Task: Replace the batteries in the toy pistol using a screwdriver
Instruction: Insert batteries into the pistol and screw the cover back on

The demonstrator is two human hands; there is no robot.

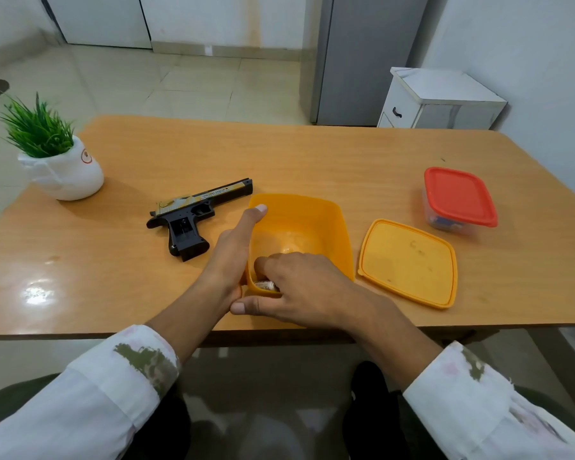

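Note:
The toy pistol [193, 218], black with a gold slide, lies on its side on the wooden table, left of an open yellow container [332, 227]. My left hand [233, 250] holds the container's left wall, thumb stretched up along the rim. My right hand [299, 287] reaches over the near rim with its fingers bent down inside, touching a small whitish object [265, 285] at the bottom. Its thumb stays outside the near wall. My fingers hide most of that object, so whether they grip it is unclear. No screwdriver shows.
The yellow lid [409, 263] lies flat to the right of the container. A clear box with a red lid [458, 197] stands at the far right. A white pot with a green plant [63, 167] sits at the table's far left corner.

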